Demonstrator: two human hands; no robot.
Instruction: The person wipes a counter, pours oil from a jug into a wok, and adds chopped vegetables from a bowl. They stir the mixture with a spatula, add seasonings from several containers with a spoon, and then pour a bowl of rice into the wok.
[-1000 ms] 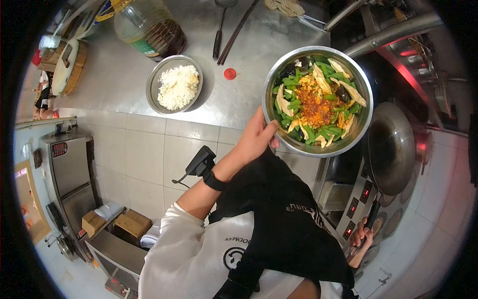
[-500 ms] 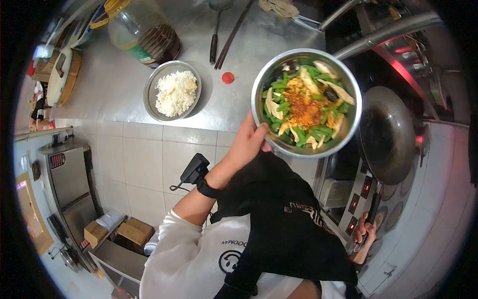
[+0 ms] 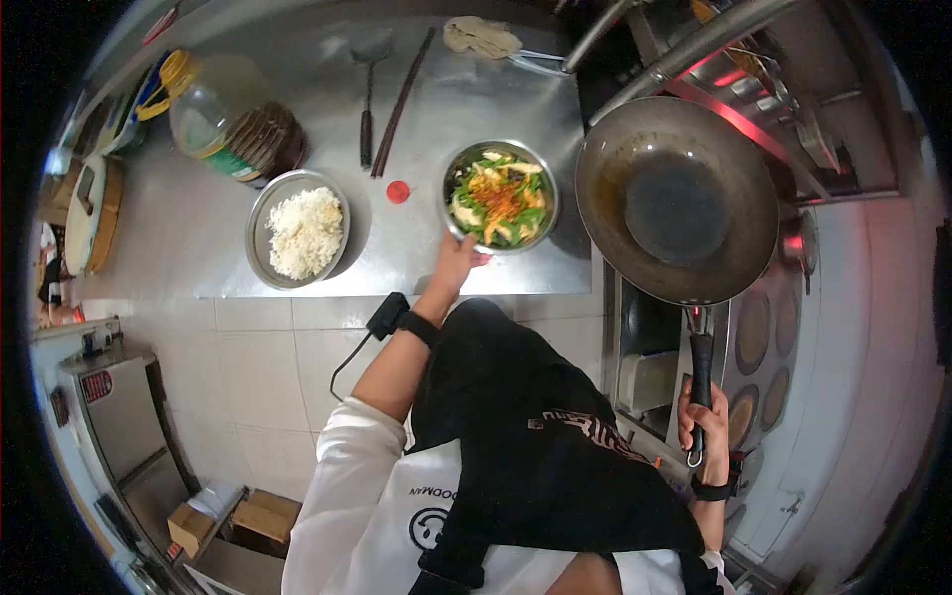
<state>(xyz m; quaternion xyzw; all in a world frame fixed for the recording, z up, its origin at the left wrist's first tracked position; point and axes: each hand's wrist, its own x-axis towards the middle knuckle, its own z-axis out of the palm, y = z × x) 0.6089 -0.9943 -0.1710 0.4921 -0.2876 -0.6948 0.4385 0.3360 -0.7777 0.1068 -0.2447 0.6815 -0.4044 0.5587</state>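
My left hand (image 3: 457,262) is closed on the near rim of a steel bowl (image 3: 548,206), which appears to rest on the steel counter near its front edge. Inside are chopped green vegetables (image 3: 529,218), pale slices and a heap of orange-red seasoning. My right hand (image 3: 706,412) is wrapped round the black handle of a wok (image 3: 684,203), raised to the right of the bowl. A dark sheen shows in its bottom, with no food visible. Left of the seasoned bowl stands another steel bowl (image 3: 262,260) filled with white rice (image 3: 305,232).
On the steel counter (image 3: 198,268) lie a red cap (image 3: 398,191), chopsticks (image 3: 404,102), a spatula (image 3: 367,114) and a cloth (image 3: 481,37). A big oil jug (image 3: 213,124) stands behind the rice. Metal pipes (image 3: 684,59) run beyond the wok.
My left hand has lowered the bowl of vegetables away from the camera to the counter. The wok in my right hand has come up and left, beside the bowl.
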